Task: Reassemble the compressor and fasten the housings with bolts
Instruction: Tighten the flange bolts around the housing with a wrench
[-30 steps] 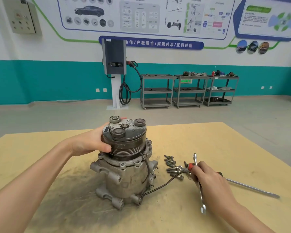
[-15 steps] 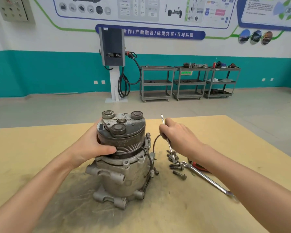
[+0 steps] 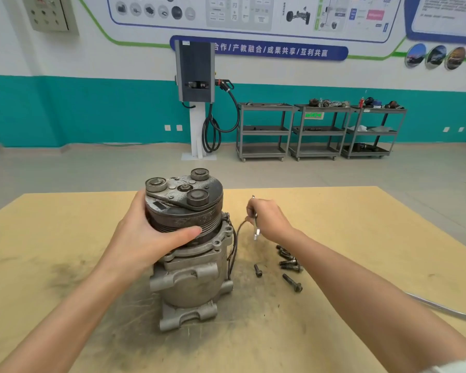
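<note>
The grey compressor (image 3: 191, 281) stands upright in the middle of the wooden table (image 3: 361, 224), its dark pulley and clutch plate on top. My left hand (image 3: 145, 232) grips the pulley from the left, thumb across its grooved front. To the right of the pulley my right hand (image 3: 269, 219) holds a small silver wrench (image 3: 256, 232), which points down beside the compressor's black wire (image 3: 236, 238). Several loose bolts (image 3: 289, 263) lie on the table right of the housing.
A long silver tool (image 3: 441, 309) lies near the table's right edge. Dark grime marks the wood around the compressor. Beyond the table stand a charging post (image 3: 195, 76) and three grey shelf carts (image 3: 318, 130) against the teal wall.
My right hand lifted the wrench off the table and carried it up beside the pulley. The left hand kept its grip. The view has tilted down and closer.
</note>
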